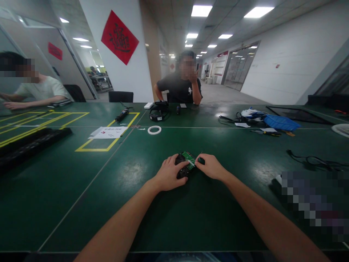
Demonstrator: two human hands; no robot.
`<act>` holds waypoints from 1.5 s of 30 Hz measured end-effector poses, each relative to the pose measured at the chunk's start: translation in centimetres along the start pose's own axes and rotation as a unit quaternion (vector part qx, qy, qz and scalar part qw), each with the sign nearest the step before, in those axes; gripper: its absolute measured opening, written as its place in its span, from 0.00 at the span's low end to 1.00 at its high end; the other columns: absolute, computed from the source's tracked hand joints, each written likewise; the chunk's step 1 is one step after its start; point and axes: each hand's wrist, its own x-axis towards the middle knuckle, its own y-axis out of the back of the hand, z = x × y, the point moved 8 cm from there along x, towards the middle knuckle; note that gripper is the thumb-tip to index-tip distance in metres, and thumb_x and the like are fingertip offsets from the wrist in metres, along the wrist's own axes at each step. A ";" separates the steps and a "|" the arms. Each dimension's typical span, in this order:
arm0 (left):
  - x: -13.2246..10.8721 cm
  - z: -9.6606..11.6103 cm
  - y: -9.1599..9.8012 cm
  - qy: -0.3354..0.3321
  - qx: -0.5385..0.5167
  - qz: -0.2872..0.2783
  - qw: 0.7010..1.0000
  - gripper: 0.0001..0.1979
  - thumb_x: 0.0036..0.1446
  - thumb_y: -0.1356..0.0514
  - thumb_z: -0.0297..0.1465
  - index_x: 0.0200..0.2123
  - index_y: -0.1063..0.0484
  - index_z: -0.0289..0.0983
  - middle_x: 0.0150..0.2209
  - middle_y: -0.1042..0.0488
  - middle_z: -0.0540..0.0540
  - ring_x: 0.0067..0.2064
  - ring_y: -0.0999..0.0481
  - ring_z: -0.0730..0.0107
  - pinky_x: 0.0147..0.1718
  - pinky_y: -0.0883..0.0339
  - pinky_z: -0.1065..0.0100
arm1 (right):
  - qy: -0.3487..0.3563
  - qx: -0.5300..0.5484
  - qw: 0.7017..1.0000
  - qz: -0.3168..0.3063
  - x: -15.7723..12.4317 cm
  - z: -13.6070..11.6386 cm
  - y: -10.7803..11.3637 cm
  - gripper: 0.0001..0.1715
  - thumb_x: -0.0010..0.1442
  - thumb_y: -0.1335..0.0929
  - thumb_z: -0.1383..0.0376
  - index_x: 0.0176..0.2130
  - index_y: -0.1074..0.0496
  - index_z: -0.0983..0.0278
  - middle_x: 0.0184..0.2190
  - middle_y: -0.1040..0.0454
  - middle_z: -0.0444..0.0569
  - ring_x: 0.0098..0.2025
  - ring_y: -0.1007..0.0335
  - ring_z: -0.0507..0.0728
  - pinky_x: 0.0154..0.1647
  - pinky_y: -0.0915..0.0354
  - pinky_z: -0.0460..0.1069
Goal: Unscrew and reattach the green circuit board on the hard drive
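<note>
A green circuit board [188,156] with black parts along its left side lies on the dark green table in front of me. My left hand [169,175] is closed over the black parts, fingers on the far side and thumb across the board, holding it against the table. At the board's right edge, my right hand [212,166] is pinched, with thumb and forefinger touching the edge. Whatever sits between those fingertips is too small to make out.
Beyond the board lies a white tape roll [154,130]. Paper sheets [109,132] rest inside yellow tape lines. A blue pouch [282,122] and tools [265,133] lie at the right, near black cables [313,160]. Two people sit at the table, one opposite [180,87], one at left [40,91].
</note>
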 end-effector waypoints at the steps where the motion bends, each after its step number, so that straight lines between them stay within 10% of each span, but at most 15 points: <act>1: 0.0 0.0 0.0 0.000 0.000 -0.001 1.000 0.35 0.56 0.36 0.47 0.66 0.38 0.53 0.70 0.50 0.40 0.68 0.45 0.39 0.62 0.46 0.41 | -0.001 0.004 1.000 -0.005 0.0 0.0 0.0 0.09 0.63 0.33 0.61 0.37 0.23 0.62 0.38 0.22 0.50 0.40 0.27 0.57 0.41 0.38 0.50; 11: 0.1 0.0 -0.1 0.001 0.000 0.001 1.000 0.36 0.56 0.35 0.47 0.66 0.39 0.54 0.70 0.51 0.40 0.68 0.45 0.38 0.63 0.46 0.42 | -0.058 0.180 0.977 0.103 -0.3 1.9 4.9 0.17 0.63 0.32 0.51 0.34 0.26 0.61 0.29 0.25 0.46 0.30 0.33 0.54 0.32 0.41 0.50; 18: 0.1 0.0 0.0 -0.009 -0.007 -0.014 1.000 0.37 0.55 0.35 0.46 0.66 0.39 0.54 0.70 0.52 0.41 0.68 0.45 0.38 0.63 0.46 0.42 | 0.045 0.588 0.783 0.199 -0.8 1.8 9.2 0.16 0.62 0.36 0.54 0.27 0.33 0.60 0.22 0.37 0.44 0.25 0.40 0.53 0.29 0.41 0.50; 25: 0.0 0.5 0.1 -0.027 -0.007 -0.022 0.999 0.36 0.54 0.34 0.44 0.66 0.38 0.54 0.70 0.50 0.41 0.68 0.45 0.37 0.63 0.46 0.42 | -0.063 0.571 0.808 0.135 0.8 3.8 2.8 0.20 0.62 0.35 0.49 0.29 0.31 0.61 0.26 0.33 0.47 0.30 0.36 0.55 0.33 0.37 0.51; 36: -0.1 0.6 0.1 -0.046 -0.022 -0.023 0.998 0.36 0.53 0.33 0.42 0.65 0.36 0.53 0.70 0.49 0.42 0.67 0.44 0.38 0.62 0.45 0.42 | -0.021 0.603 0.793 0.084 -0.4 -2.1 3.4 0.23 0.62 0.41 0.48 0.24 0.39 0.59 0.20 0.45 0.44 0.24 0.47 0.54 0.28 0.43 0.52; 45: 0.0 0.8 0.2 -0.049 -0.013 -0.023 0.998 0.36 0.53 0.33 0.42 0.65 0.37 0.53 0.69 0.49 0.40 0.67 0.44 0.38 0.62 0.45 0.42 | -0.016 0.628 0.775 0.067 -0.3 -2.3 2.3 0.22 0.63 0.40 0.50 0.25 0.37 0.60 0.21 0.44 0.44 0.25 0.46 0.55 0.30 0.43 0.52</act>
